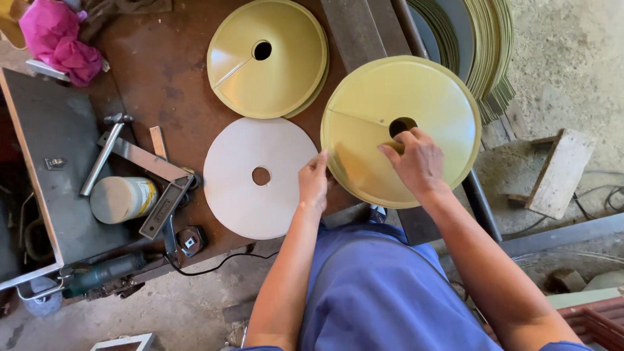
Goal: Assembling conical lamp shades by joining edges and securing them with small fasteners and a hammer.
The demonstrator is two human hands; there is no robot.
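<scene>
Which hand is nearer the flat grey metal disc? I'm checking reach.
Left. The left hand pinches the yellow cone's edge just beside the grey disc; the right hand sits farther off, at the cone's centre hole.

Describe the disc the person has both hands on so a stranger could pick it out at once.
On the rusty brown workbench, three round discs with centre holes lie close together. Take the yellow disc nearest the right edge, under the left hand and right hand. The grey disc and the other yellow disc lie untouched.

Flat disc (244, 195) left of cone (416, 97)
</scene>
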